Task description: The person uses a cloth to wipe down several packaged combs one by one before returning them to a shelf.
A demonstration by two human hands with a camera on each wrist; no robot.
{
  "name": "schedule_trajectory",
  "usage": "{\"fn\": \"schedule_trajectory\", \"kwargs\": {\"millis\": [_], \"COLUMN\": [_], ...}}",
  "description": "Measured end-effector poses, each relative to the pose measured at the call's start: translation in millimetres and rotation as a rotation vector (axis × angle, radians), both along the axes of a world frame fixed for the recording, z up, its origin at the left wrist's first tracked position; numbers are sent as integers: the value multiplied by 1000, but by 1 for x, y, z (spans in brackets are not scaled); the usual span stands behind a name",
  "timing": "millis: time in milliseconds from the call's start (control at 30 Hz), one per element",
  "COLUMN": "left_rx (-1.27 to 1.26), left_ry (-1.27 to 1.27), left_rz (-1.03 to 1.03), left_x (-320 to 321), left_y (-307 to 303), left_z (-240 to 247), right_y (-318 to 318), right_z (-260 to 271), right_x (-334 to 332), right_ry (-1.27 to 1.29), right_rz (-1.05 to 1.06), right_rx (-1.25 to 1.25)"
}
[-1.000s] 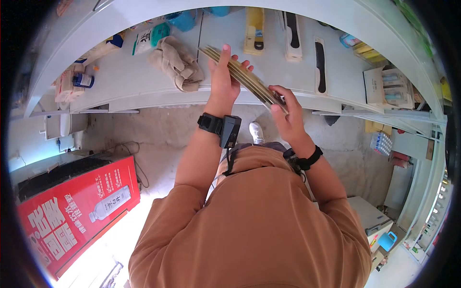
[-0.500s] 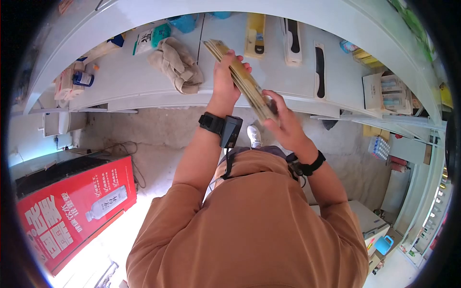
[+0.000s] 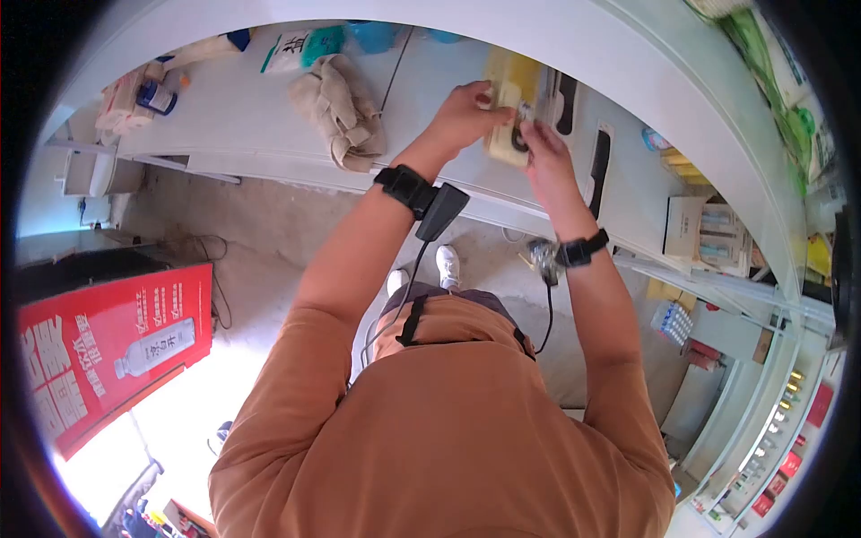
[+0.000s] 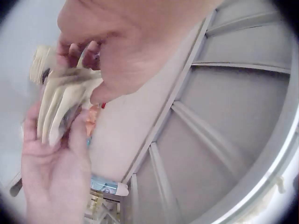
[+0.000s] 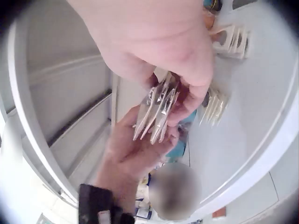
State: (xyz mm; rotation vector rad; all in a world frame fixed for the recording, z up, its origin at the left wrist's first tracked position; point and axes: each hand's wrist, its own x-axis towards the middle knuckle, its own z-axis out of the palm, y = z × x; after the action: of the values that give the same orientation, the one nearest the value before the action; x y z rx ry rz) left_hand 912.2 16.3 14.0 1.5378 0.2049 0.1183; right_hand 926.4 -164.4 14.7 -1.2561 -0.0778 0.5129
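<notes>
Over the white shelf, a stack of flat packages [image 3: 508,134] with yellowish, dark-handled contents is held between both hands. The left hand [image 3: 466,115] grips its left side with curled fingers; the right hand [image 3: 549,152] pinches the right side near the lower end. In the left wrist view the left hand [image 4: 117,51] holds the stack [image 4: 60,100] from above, and the right hand [image 4: 56,172] supports the other end. The right wrist view has the right hand [image 5: 163,51] gripping the clear-wrapped packages [image 5: 156,112], with the left hand [image 5: 135,149] beyond.
A beige cloth [image 3: 339,112] and a green-white bag [image 3: 305,47] lie to the left on the shelf. Black-handled packages [image 3: 600,170] lie right of the hands, with an open box [image 3: 708,235] farther right. A red printed panel [image 3: 117,350] stands at lower left.
Both hands have moved up and to the right with the stack, away from the shelf's front edge, and the stack has turned more upright in the head view. The head view has shifted.
</notes>
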Motion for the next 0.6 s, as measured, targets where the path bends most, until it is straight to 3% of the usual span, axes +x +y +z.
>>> {"fn": "schedule_trajectory", "kwargs": {"millis": [33, 100, 167, 233, 333, 400, 467, 533, 600], "left_rx": [53, 123, 77, 147, 227, 212, 209, 207, 365], "left_ry": [-98, -122, -61, -65, -172, -284, -226, -173, -86], "left_rz": [-128, -63, 63, 147, 237, 213, 224, 235, 265], "left_x": [3, 15, 34, 42, 62, 66, 64, 57, 43], "left_y": [1, -3, -3, -5, -1, 2, 0, -3, -8], "left_z": [-3, -1, -11, -15, -29, -41, -48, -51, -45], "right_y": [8, 21, 32, 38, 36, 37, 39, 41, 40], "right_z": [0, -2, -5, -30, -59, -58, -55, -58, -70], "right_x": [15, 41, 63, 83, 105, 100, 90, 84, 87], "right_ry": [-4, -8, -197, -250, -346, -278, -146, -190, -240], "right_rz": [-19, -24, -52, -125, -156, -152, -127, -146, -166], "right_rx": [-16, -33, -244, -277, -528, -486, -362, -361, -357]}}
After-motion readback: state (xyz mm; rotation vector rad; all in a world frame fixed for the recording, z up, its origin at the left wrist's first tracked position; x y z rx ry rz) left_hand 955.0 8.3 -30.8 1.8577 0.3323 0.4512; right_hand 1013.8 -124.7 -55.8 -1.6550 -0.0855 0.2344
